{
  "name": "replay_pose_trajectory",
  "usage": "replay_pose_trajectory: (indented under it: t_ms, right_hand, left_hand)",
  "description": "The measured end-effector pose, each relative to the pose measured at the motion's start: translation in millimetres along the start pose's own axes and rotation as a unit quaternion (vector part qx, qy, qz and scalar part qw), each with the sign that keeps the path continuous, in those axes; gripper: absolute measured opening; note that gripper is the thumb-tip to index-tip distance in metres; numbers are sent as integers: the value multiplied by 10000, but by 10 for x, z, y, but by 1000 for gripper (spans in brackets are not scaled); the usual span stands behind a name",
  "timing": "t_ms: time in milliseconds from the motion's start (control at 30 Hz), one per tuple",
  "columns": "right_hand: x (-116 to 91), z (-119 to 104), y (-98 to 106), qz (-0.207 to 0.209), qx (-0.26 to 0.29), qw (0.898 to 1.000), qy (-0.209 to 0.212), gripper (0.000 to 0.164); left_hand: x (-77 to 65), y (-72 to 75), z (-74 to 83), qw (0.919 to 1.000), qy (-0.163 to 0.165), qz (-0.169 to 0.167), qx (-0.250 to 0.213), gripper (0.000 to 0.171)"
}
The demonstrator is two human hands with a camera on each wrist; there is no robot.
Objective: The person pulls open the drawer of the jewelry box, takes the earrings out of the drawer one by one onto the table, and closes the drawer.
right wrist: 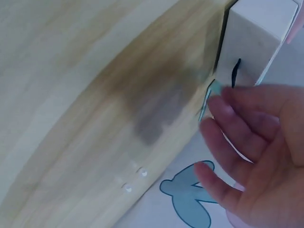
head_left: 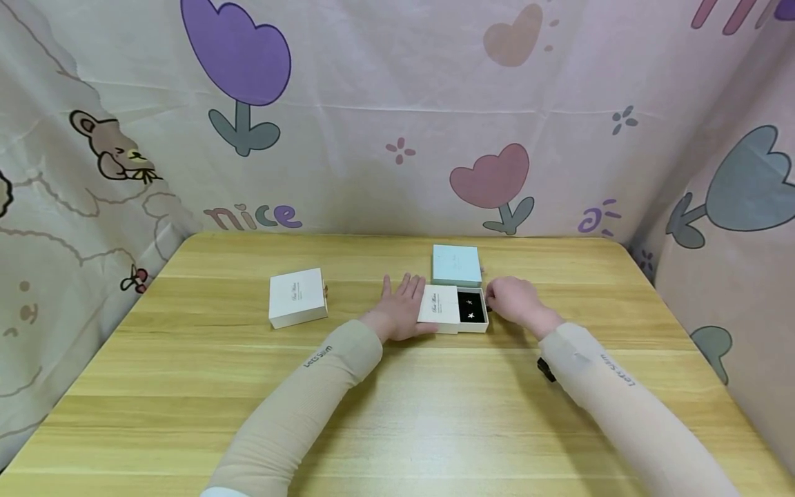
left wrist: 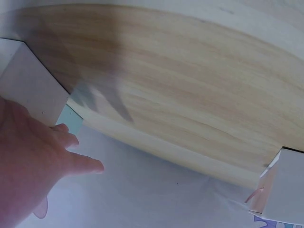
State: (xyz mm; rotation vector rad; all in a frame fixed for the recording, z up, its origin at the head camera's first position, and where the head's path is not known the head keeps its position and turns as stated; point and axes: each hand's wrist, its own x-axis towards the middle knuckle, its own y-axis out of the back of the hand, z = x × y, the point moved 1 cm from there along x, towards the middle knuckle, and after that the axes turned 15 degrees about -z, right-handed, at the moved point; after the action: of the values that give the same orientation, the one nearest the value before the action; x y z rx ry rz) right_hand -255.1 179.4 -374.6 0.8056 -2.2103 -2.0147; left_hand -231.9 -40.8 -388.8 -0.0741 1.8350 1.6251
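A white drawer-style jewelry box (head_left: 439,304) lies at the middle of the table, its inner tray (head_left: 475,328) slid partly out to the right. Two small star-shaped pieces (head_left: 470,315) sit on the tray's black insert (head_left: 464,310). My left hand (head_left: 397,312) rests at the left end of the outer sleeve, fingers spread and straight. On the tray's right side, my right hand (head_left: 515,301) pinches the black ribbon pull (right wrist: 235,71) with thumb and forefinger. The ribbon's lower end is hidden by the fingertips (right wrist: 229,92); the other fingers are loosely bent.
Directly behind the white box is a pale blue box (head_left: 456,264). Another white box (head_left: 297,297), with a ribbon tab on its right side, stands to the left on the wooden table (head_left: 397,428). A printed cloth (head_left: 360,138) hangs along the table's back edge.
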Motion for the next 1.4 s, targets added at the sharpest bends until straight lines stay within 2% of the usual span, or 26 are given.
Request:
replay_pose_trajectory:
  t_ms: [133,233,433,567,933,1100,1400]
  right_hand:
    - [2,-89,17,895,-299,9954,191,16]
    - [20,-172,-7,1199,-641,9898,436,12]
    - [29,-276,-97,897,-1192,9869,619,10]
    - [21,-298,-111,951,-1414,9836,595,6]
    - [52,-317,-106,789,-1276,9869,597,25]
    - [87,-328,-93,666,-1259,9883,547,23]
    - [165,-271,91,-341,-891,9897,1070,23]
  left_hand:
    - [2,2,-4,10000,28,-21,-1,98]
    - [9,4,-5,10000,49,-45,-1,98]
    - [21,-6,0,10000,30,-56,-13,98]
    - [20,-10,-2,10000,19,-28,-15,98]
    - [26,-16,-6,10000,32,-43,-1,98]
    - [11,-19,-9,9999,75,-74,27,98]
    - [12,-13,1,9999,84,-62,11,97]
